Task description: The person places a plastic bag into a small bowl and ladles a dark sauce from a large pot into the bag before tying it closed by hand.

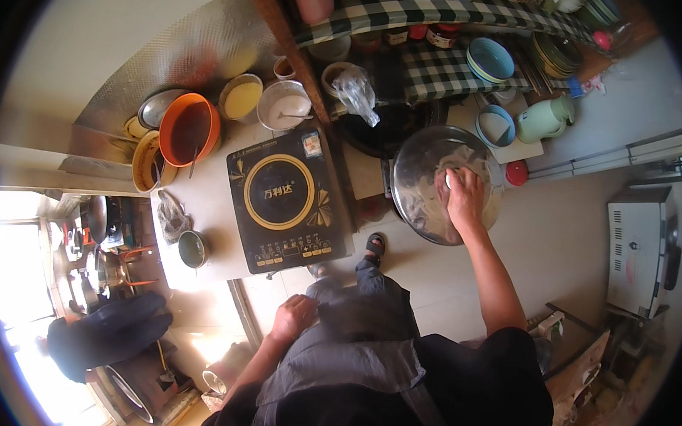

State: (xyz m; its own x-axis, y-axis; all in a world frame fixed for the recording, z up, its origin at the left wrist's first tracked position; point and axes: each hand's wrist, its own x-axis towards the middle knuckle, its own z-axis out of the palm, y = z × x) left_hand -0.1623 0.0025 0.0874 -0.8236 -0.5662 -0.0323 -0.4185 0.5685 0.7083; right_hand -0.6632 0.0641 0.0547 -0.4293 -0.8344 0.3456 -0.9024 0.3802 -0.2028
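Observation:
My right hand [463,199] grips the pale knob [448,180] of a shiny round metal lid [415,170], out to the right of the cooktop. Whatever lies under the lid is hidden. My left hand [294,316] hangs by my thigh with its fingers curled, and nothing shows in it. In front of me a black induction cooktop [278,192] with a gold ring rests on the white table [214,206]; no pan stands on it. A dark wok [374,136] sits behind the lid, partly covered by it.
Behind the cooktop stand an orange bowl [206,122] of dark liquid, a bowl of yellow contents [242,98] and a metal bowl of white contents [283,103] with a spoon. A small green bowl [193,248] is near the table's edge. A green kettle [545,119] stands at right.

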